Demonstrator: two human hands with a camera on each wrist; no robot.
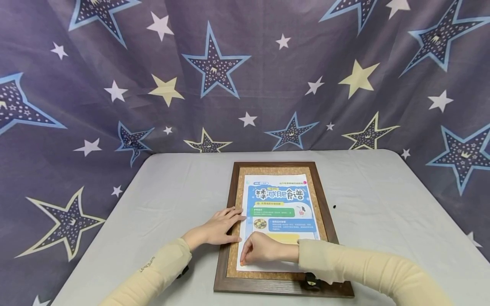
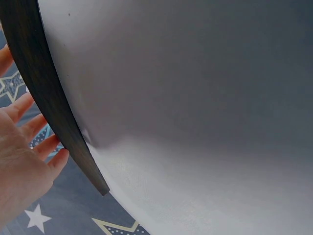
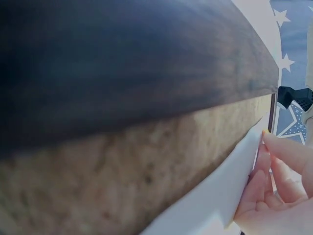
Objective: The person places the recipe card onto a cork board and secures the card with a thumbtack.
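A printed poster sheet (image 1: pixel 281 231) with Chinese lettering lies on a cork board (image 1: pixel 275 171) in a dark brown wooden frame (image 1: pixel 325 204). My left hand (image 1: pixel 221 226) rests over the frame's left side, fingers spread, with fingertips on the sheet's left edge. At the sheet's lower left corner, my right hand (image 1: pixel 261 248) pinches a small orange-yellow pushpin (image 3: pixel 265 131) between thumb and fingers; most of it is hidden by the fingertips. A pink pushpin (image 1: pixel 304 182) shows at the sheet's upper right corner.
The framed board lies on a table with a pale grey cloth (image 1: pixel 172 187). A small black object (image 1: pixel 334 206) sits to the right of the frame. Behind the table hangs a purple-grey curtain (image 1: pixel 264 72) printed with stars.
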